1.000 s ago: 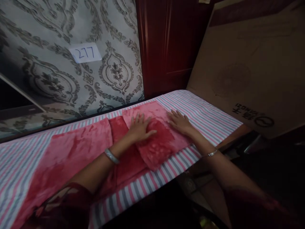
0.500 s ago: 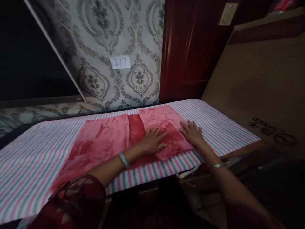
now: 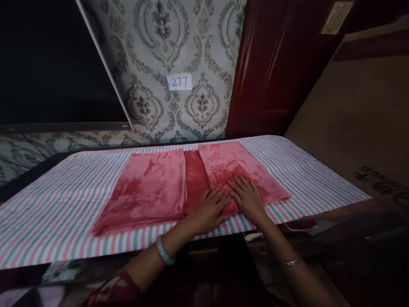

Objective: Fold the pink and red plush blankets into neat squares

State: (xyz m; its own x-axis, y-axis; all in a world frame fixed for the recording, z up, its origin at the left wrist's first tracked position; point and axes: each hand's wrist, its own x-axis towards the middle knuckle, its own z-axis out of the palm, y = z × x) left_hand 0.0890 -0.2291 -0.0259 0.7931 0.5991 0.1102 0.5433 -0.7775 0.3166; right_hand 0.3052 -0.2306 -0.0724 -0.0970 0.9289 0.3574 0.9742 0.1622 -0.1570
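The head camera looks forward and down, near above the red cloth (image 3: 153, 183).

Our left forearm (image 3: 144, 267) and right forearm (image 3: 277, 241) reach forward, converging. Our left hand (image 3: 207, 212) lies palm down, fingers angled forward and right; our right hand (image 3: 249, 199), also palm down, angles its fingers forward and left.

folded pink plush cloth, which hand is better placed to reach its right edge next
Probably the right hand: it rests open on the right panel of the folded pink plush cloth, nearer that edge. The left hand is by the same panel's near left corner, farther away.
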